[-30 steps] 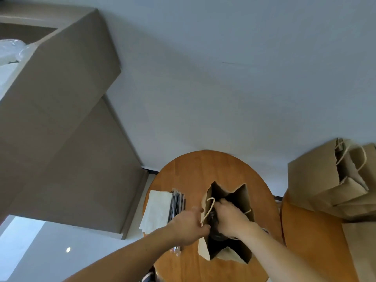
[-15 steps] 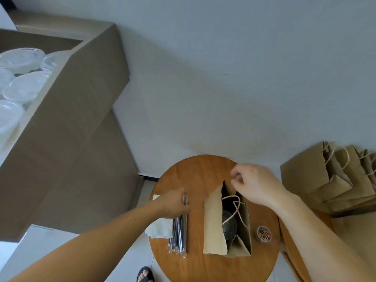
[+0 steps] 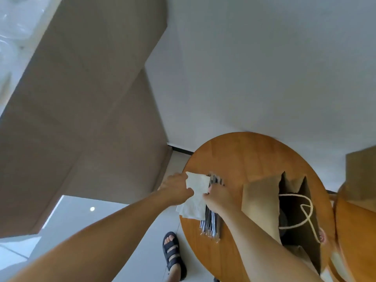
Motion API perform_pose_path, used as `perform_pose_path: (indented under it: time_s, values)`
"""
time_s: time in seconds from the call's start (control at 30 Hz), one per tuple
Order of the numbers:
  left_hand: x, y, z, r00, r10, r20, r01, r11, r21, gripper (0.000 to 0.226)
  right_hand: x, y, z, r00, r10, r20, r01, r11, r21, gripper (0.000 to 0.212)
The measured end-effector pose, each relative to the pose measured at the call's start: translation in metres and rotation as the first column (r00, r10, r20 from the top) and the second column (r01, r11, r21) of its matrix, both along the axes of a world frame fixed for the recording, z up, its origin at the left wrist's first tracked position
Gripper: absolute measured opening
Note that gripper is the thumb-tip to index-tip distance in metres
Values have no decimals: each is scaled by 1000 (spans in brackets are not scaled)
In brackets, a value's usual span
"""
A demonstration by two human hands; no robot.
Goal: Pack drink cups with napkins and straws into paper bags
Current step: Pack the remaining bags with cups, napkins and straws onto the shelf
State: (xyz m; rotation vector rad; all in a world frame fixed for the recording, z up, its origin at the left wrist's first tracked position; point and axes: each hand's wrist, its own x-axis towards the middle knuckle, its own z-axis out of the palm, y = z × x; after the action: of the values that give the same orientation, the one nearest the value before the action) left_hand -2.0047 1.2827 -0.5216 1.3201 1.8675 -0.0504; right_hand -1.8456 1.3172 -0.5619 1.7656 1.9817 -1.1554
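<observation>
Head view: looking steeply down over both forearms.
Table (image 3: 234, 157): round, wooden, carrying all the packing goods.
Napkin (image 3: 198, 183): one white sheet, creased and curling, lifting off the stack (image 3: 192, 209) at the table's 9 o'clock edge.
Left hand (image 3: 176, 188): pinching the napkin's 9 o'clock edge, fingers curled onto it.
Right hand (image 3: 218, 197): reaching in from 3 o'clock, fingers bending down where the napkin meets the straws; whether it is gripping either, cannot tell.
Napkin handling: likely featherlight, limp and easily torn. It is probably best taken at a corner or edge with a light pinch, with the other hand steadying the stack so only one sheet peels away.
Straws (image 3: 211, 222): a dark bundle in clear wrappers, lying along 12 to 6 just beside the stack. Probably light, stiff and slick, so best taken mid-length.
Bag (image 3: 260, 202): brown paper, standing open at the table's 3 o'clock side, white cord handle drooping across the mouth. The walls are looking thin and floppy.
Cup (image 3: 283, 219): a dark lid showing deep inside the bag.
Sandal (image 3: 174, 253): a foot on the floor at the table's 7 o'clock.
</observation>
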Motion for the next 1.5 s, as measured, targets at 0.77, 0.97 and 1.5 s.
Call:
perform_pose_path:
  time_s: [0.77,0.97,1.5]
  values:
    - [-8,-18,-70,984,175,40,-174,984,-21,45,-8,-26,-83,967,-249,-48,253,955,157,26]
    - [-3,-19,-68,971,230,69,-227,972,-54,49,1,-31,-74,989,-149,11,143,962,231,42]
    - [-3,-29,-71,972,228,52,-224,973,-61,48,0,-39,-90,977,-202,-66,211,952,223,26]
